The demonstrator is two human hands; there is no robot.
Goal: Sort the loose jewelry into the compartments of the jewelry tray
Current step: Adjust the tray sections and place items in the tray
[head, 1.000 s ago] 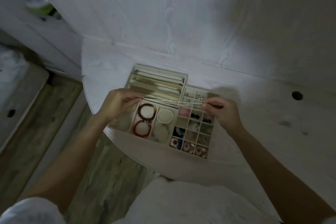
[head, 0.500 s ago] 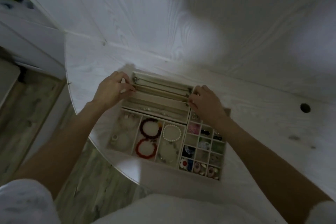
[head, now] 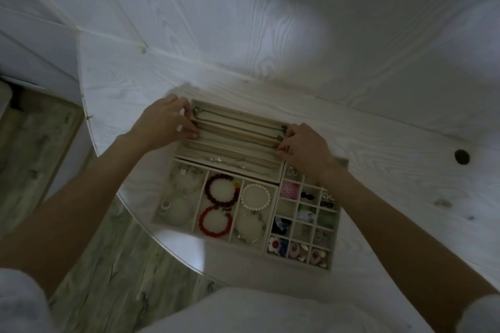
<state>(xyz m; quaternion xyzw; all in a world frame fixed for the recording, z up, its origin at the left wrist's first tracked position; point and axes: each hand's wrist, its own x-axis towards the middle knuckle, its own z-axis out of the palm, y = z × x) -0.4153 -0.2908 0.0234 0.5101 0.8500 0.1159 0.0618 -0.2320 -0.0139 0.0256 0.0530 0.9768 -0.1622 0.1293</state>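
Now the left hand (head: 162, 121) and right hand (head: 304, 144) each pinch one end of a thin necklace (head: 238, 136), stretched across a long slot of the jewelry tray (head: 274, 250).

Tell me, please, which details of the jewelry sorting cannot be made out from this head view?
- Left hand: fingertips curl at the beige compartmented jewelry tray's long slots; the grip on the thin chain necklace is too small to confirm.
- Right hand: covers the chain's other end and nearby compartments.
- Small grid items: dim, blurred.
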